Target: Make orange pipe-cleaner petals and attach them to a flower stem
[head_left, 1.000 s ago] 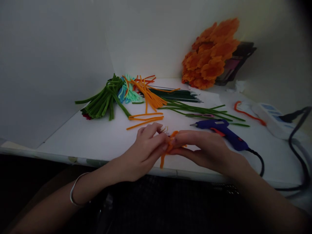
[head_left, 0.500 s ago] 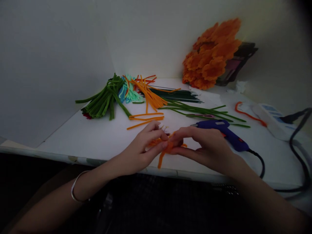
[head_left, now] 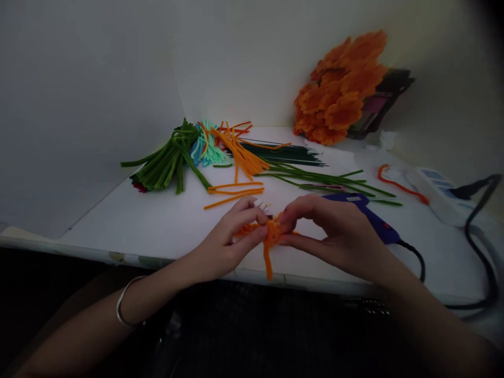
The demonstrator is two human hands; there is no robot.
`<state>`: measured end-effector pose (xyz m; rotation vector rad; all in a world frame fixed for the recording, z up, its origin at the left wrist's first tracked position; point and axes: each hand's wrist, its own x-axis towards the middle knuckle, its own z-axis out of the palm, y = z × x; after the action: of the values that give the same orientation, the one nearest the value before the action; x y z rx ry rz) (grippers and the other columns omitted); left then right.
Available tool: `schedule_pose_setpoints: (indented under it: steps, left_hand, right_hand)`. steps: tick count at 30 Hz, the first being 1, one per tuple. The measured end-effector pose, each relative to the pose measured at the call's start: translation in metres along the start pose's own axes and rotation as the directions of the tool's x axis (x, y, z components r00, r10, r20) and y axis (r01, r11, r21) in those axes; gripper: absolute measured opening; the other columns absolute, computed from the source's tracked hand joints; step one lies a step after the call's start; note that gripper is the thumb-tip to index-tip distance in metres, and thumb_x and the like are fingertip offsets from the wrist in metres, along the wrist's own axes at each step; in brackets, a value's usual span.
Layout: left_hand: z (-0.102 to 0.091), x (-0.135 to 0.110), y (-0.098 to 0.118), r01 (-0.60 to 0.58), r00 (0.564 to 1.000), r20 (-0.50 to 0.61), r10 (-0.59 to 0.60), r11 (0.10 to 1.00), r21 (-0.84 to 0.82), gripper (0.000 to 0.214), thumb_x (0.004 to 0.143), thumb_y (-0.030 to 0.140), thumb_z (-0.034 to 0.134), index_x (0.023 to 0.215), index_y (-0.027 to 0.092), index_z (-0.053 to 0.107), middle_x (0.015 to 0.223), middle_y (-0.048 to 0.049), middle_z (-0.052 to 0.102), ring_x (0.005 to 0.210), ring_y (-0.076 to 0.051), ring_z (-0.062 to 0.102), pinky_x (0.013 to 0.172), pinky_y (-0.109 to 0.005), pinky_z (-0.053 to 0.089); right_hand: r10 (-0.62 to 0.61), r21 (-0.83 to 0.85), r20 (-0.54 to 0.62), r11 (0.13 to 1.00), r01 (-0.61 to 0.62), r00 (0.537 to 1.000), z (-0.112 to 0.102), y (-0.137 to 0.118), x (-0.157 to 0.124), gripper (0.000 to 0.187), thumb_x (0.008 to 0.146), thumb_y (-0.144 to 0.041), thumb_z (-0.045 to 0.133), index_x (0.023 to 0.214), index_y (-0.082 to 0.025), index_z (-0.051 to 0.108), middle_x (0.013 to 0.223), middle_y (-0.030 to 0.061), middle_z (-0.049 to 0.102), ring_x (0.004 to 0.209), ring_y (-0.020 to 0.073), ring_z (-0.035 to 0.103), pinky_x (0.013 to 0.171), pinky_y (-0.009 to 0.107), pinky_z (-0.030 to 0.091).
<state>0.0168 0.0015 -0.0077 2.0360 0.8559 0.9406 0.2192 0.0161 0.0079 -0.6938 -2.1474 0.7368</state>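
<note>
Between my two hands, over the table's front edge, is a small bent piece of orange pipe cleaner (head_left: 271, 236), with one end hanging down. My left hand (head_left: 232, 236) pinches its left side between thumb and fingers. On its right side, the thumb and index finger of my right hand (head_left: 323, 231) close on it too. More orange pipe cleaner shows behind my left fingertips, partly hidden. Just beyond the fingers lies a small white item (head_left: 263, 206), too covered to name. A blue glue gun (head_left: 378, 223) rests on the table, partly behind my right hand.
Green pipe cleaners (head_left: 165, 163) are bundled at the left, beside turquoise ones (head_left: 212, 149) and loose orange ones (head_left: 248, 157). Dark thin stems (head_left: 295, 153) lie behind. Orange fuzzy flowers (head_left: 338, 89) stand back right. A power strip (head_left: 441, 191) and black cable (head_left: 488, 262) occupy the right.
The orange piece has turned in my fingers, so its hanging end has swung right and points straighter down. My right fingers have shifted slightly; both hands still grip it.
</note>
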Motion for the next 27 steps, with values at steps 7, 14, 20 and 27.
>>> schedule_pose_setpoints:
  steps: [7, 14, 20, 27]
  left_hand:
    - [-0.0032, -0.0017, 0.0051, -0.047, 0.999, 0.019, 0.046, 0.998, 0.029, 0.016, 0.093, 0.023, 0.046, 0.083, 0.019, 0.058, 0.085, -0.0024, 0.043, 0.086, -0.016, 0.046, 0.078, -0.030, 0.041]
    - [-0.0088, 0.0034, 0.0072, 0.020, 0.988, 0.155, -0.013, 0.999, -0.045, 0.014, 0.090, 0.020, 0.050, 0.078, 0.018, 0.058, 0.083, -0.0011, 0.043, 0.083, -0.015, 0.046, 0.078, -0.029, 0.041]
    - [-0.0078, 0.0048, 0.0028, 0.097, 0.991, 0.098, -0.088, 0.992, -0.087, 0.017, 0.088, 0.023, 0.051, 0.074, 0.017, 0.057, 0.085, -0.0014, 0.044, 0.087, -0.016, 0.048, 0.083, -0.033, 0.041]
    - [-0.0040, 0.0025, 0.0038, 0.032, 0.999, -0.030, -0.028, 0.990, 0.136, 0.014, 0.089, 0.019, 0.051, 0.076, 0.016, 0.056, 0.086, -0.0025, 0.044, 0.084, -0.015, 0.047, 0.078, -0.028, 0.040]
  right_hand:
    - [0.102, 0.142, 0.023, 0.984, -0.104, 0.994, 0.0013, -0.0001, 0.0008, 0.015, 0.076, -0.022, 0.071, 0.083, -0.020, 0.059, 0.080, 0.0008, 0.063, 0.073, 0.0140, 0.062, 0.069, 0.027, 0.054]
    - [0.059, 0.075, 0.004, 0.995, -0.059, 0.998, 0.0057, 0.0027, -0.0019, 0.016, 0.076, -0.023, 0.072, 0.082, -0.020, 0.057, 0.080, 0.0000, 0.065, 0.074, 0.0135, 0.064, 0.068, 0.025, 0.053]
    - [-0.035, -0.087, 0.129, 0.995, 0.047, 0.991, 0.0032, 0.0047, 0.0026, 0.009, 0.084, -0.022, 0.062, 0.092, -0.019, 0.061, 0.086, 0.0020, 0.066, 0.073, 0.0123, 0.063, 0.067, 0.023, 0.051]
    - [-0.115, -0.280, 0.100, 0.950, 0.139, 0.988, 0.0074, 0.0005, 0.0022, 0.008, 0.089, -0.019, 0.055, 0.095, -0.019, 0.060, 0.092, 0.0046, 0.065, 0.085, 0.0146, 0.061, 0.074, 0.027, 0.049]
